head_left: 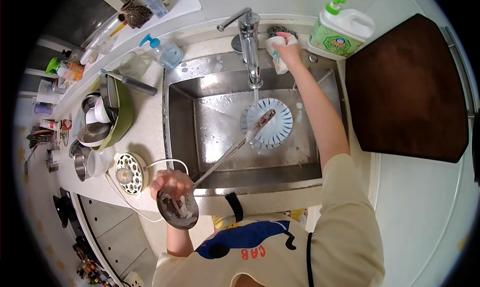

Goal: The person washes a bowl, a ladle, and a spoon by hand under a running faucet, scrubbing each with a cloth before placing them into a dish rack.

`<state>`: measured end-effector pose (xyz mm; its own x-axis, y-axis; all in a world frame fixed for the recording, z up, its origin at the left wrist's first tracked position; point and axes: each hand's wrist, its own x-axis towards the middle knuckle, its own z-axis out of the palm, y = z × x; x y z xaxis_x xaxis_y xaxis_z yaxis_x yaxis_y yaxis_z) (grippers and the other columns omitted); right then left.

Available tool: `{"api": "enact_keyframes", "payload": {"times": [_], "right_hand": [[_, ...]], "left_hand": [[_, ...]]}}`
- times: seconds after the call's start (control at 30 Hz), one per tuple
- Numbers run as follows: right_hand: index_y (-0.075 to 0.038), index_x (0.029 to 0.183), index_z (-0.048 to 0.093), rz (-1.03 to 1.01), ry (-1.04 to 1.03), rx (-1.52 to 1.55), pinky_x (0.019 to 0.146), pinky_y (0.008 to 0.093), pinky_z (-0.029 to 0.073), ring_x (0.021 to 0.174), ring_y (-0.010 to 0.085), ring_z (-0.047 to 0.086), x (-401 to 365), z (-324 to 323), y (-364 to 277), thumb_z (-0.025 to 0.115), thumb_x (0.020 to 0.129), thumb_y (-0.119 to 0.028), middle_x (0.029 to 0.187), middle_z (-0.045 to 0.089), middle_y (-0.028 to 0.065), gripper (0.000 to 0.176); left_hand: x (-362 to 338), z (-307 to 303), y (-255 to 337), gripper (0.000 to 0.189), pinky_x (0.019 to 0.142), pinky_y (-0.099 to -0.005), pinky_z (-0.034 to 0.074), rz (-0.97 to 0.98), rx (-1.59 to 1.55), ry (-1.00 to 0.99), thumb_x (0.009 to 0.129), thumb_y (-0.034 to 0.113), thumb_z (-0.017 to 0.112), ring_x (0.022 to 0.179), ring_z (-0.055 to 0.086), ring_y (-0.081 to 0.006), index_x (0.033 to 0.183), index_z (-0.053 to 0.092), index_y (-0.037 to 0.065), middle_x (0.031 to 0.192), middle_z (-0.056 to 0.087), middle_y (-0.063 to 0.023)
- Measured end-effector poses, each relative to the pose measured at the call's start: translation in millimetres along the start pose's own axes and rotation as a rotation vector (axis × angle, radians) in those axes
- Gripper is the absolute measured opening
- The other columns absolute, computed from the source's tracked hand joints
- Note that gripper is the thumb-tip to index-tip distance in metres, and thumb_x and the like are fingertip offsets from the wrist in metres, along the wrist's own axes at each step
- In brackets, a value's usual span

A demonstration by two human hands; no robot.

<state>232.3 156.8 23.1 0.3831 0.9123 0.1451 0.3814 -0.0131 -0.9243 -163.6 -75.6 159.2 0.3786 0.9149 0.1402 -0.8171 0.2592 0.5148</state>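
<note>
Leaning over the near edge of the tabletop (pixel 150 134), the person holds a metal ladle (pixel 178 213) in the left hand (pixel 170 183). That grip is clenched around the stem just above the bowl, which hangs outside the sink, near and to the left, smeared with residue. The ladle's long handle slants away to the right across the near rim of the steel sink (pixel 182 132). Its far end lies over a blue-and-white plate (pixel 275 132) that rests flat on the sink floor, right of the middle.

Just left of the left hand sits a round white perforated appliance (pixel 131 173) with a white cord looping beside it. Farther along the left side stands a green pot (pixel 122 119) stacked with bowls, a dark-handled tool lying across its far edge.

A thin stream of water falls from the tap (pixel 250 37) onto the plate's far edge. The right arm stretches along the right side of the sink to its far rim, where the right hand (pixel 290 48) has its grip closed on a white sponge (pixel 277 61), just right of the tap. A metal scourer (pixel 276 31) lies just behind the sponge.

Farthest off, a blue spray bottle (pixel 167 52) stands at the far left, a green-and-white soap bottle (pixel 342 29) at the far right, and a dark wooden board (pixel 405 87) covers the tabletop on the right.
</note>
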Motion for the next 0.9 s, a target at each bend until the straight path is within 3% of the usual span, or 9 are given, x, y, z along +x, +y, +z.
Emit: {"api": "enact_keyframes", "payload": {"times": [0.23, 0.3, 0.43, 0.53, 0.63, 0.7, 0.8, 0.87, 0.9], "right_hand": [[-0.012, 0.109, 0.054, -0.276, 0.127, -0.730, 0.073, 0.0391, 0.045, 0.086, 0.0290, 0.057, -11.0, -23.3, -53.9, 0.057, 0.078, -0.028, 0.092, 0.058, 0.0116, 0.035], [-0.014, 0.103, 0.057, -0.338, 0.021, -0.755, 0.071, 0.0403, 0.046, 0.087, 0.0302, 0.056, -5.4, -24.5, -29.1, 0.050, 0.082, -0.028, 0.092, 0.058, 0.0111, 0.026], [-0.015, 0.103, 0.057, -0.354, -0.179, -0.763, 0.072, 0.0399, 0.047, 0.087, 0.0303, 0.057, -24.5, -17.6, -36.3, 0.053, 0.079, -0.023, 0.098, 0.058, 0.0091, 0.025], [-0.009, 0.101, 0.057, -0.653, -0.318, -0.854, 0.077, 0.0392, 0.046, 0.093, 0.0302, 0.055, -41.1, -26.4, -38.6, 0.054, 0.079, -0.021, 0.103, 0.058, 0.0120, 0.025], [-0.007, 0.093, 0.057, -0.621, -0.063, -0.492, 0.082, 0.0395, 0.041, 0.090, 0.0326, 0.055, -93.5, -39.9, -81.3, 0.057, 0.075, -0.019, 0.096, 0.059, 0.0123, 0.021], [-0.007, 0.094, 0.058, -0.513, -0.421, -0.317, 0.081, 0.0395, 0.042, 0.091, 0.0335, 0.054, -131.2, -34.3, -62.3, 0.056, 0.078, -0.029, 0.099, 0.059, 0.0129, 0.027], [-0.009, 0.093, 0.060, -0.656, -0.508, -0.455, 0.075, 0.0390, 0.044, 0.087, 0.0316, 0.057, -163.8, -9.7, -57.7, 0.056, 0.078, -0.039, 0.091, 0.061, 0.0148, 0.035], [-0.012, 0.095, 0.062, -0.194, -0.770, -0.399, 0.070, 0.0392, 0.046, 0.079, 0.0295, 0.060, -160.5, -1.1, -64.6, 0.056, 0.077, -0.044, 0.080, 0.062, 0.0155, 0.037], [-0.012, 0.095, 0.062, -0.195, -0.774, -0.395, 0.070, 0.0392, 0.046, 0.079, 0.0295, 0.060, -156.9, 1.1, -58.0, 0.056, 0.077, -0.044, 0.080, 0.062, 0.0155, 0.037]], "left_hand": [[11.4, -3.1, -3.6, 0.023, 0.032, -0.0220, 0.019, -0.030, -0.005, 0.163, 0.083, 0.019, 0.042, 0.030, 0.027, -0.0079, 0.067, 0.055, 0.011, 0.039, 0.029, 0.0031], [20.7, -10.5, -7.9, 0.029, 0.029, -0.0231, 0.017, -0.056, -0.037, 0.153, 0.082, 0.016, 0.038, 0.027, 0.022, -0.0084, 0.053, 0.043, 0.013, 0.036, 0.026, 0.0032], [36.1, -17.4, -11.2, 0.029, 0.030, -0.0225, 0.018, -0.081, -0.188, 0.086, 0.081, 0.016, 0.038, 0.028, 0.024, -0.0079, 0.055, 0.048, 0.013, 0.036, 0.028, 0.0033], [49.5, -16.7, -16.2, 0.030, 0.032, -0.0229, 0.018, -0.092, -0.198, 0.145, 0.082, 0.015, 0.040, 0.030, 0.023, -0.0075, 0.053, 0.043, 0.013, 0.037, 0.028, 0.0032], [73.1, -23.2, -29.0, 0.031, 0.035, -0.0240, 0.018, -0.121, -0.277, 0.156, 0.084, 0.014, 0.041, 0.034, 0.021, -0.0073, 0.054, 0.037, 0.013, 0.040, 0.026, 0.0036], [94.7, -30.3, -44.0, 0.033, 0.037, -0.0229, 0.017, -0.155, -0.350, 0.163, 0.085, 0.014, 0.039, 0.036, 0.018, -0.0061, 0.053, 0.032, 0.014, 0.043, 0.022, 0.0043], [128.5, -61.7, -66.9, 0.033, 0.037, -0.0246, 0.020, -0.251, -0.229, 0.153, 0.084, 0.017, 0.040, 0.034, 0.025, -0.0084, 0.052, 0.033, 0.015, 0.041, 0.026, 0.0034], [144.6, -72.7, -81.9, 0.033, 0.039, -0.0258, 0.024, -0.328, -0.192, 0.046, 0.084, 0.020, 0.041, 0.035, 0.029, -0.0098, 0.052, 0.034, 0.015, 0.040, 0.029, 0.0030], [149.2, -76.2, -88.7, 0.033, 0.040, -0.0259, 0.026, -0.355, -0.220, 0.029, 0.084, 0.021, 0.040, 0.036, 0.031, -0.0102, 0.052, 0.034, 0.014, 0.041, 0.031, 0.0028]]}}
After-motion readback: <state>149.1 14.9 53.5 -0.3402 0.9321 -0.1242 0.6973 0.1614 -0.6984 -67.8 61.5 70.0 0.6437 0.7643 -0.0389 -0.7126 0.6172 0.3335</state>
